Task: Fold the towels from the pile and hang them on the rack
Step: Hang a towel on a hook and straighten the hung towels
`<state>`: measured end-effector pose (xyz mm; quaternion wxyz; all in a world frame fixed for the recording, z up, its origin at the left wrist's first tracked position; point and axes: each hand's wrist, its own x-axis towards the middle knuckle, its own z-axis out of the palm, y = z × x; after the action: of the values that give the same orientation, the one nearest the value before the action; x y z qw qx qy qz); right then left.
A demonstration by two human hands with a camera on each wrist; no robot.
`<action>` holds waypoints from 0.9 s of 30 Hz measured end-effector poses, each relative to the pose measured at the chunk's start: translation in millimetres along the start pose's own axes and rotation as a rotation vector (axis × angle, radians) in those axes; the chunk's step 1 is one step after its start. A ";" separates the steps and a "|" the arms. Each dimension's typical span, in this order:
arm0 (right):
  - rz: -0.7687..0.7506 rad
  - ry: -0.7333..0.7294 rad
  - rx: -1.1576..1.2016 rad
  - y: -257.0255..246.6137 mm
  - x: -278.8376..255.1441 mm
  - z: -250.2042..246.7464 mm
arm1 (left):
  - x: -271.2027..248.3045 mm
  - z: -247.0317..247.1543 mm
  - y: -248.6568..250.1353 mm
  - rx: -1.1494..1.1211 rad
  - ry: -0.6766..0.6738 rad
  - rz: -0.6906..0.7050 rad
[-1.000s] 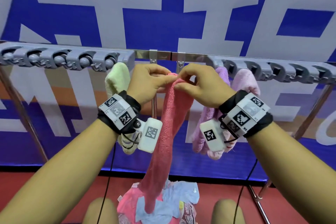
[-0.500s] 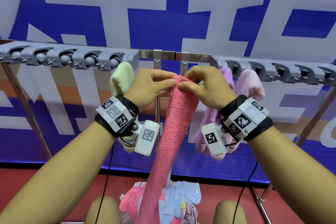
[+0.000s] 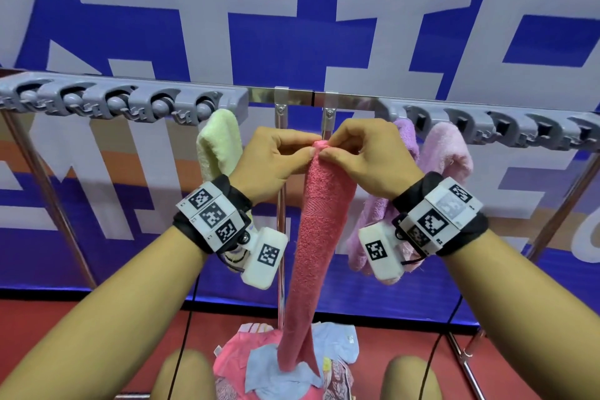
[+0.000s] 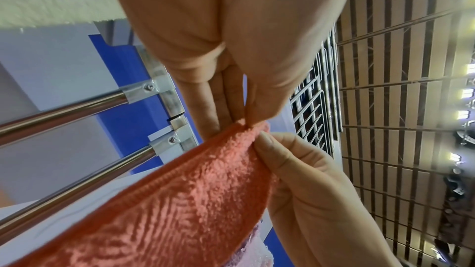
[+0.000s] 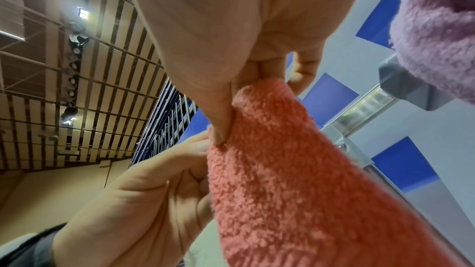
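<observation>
A: What has changed since a second ago?

B: The coral-pink towel [image 3: 319,230] has been gathered narrower, and both hands have drawn closer at its top fold.

A: Where is it now?

B: Centre of the head view, hanging toward six o'clock over the pile of towels [image 3: 285,364]. The left hand [image 3: 272,162] and right hand [image 3: 367,159] each pinch its top between thumb and fingers, probably to bunch it for a clip.

A: And around it?

B: The rack's grey clip rail [image 3: 130,104] runs from nine to three o'clock. A pale yellow towel [image 3: 217,140] hangs at ten, a purple towel [image 3: 406,136] and a pink towel [image 3: 448,149] at two. Wristbands carry square coded markers; the large banner characters behind are cropped and unreadable.
</observation>
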<state>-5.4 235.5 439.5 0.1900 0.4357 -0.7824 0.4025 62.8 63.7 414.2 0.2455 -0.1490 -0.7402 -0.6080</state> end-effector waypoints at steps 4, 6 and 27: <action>0.010 0.018 0.002 0.3 -1.5 1.1 | -1.9 -0.6 4.2 0.015 -0.020 0.020; 0.002 0.004 -0.006 -0.7 -1.8 1.7 | -2.3 0.4 4.6 0.014 0.010 0.017; 0.072 -0.322 -0.088 0.7 -24.4 3.7 | -17.0 -15.6 -10.1 0.140 -0.040 0.023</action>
<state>7.6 245.7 421.2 0.0666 0.4577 -0.8345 0.2995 74.5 47.6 398.7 0.2472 -0.1520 -0.7839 -0.5489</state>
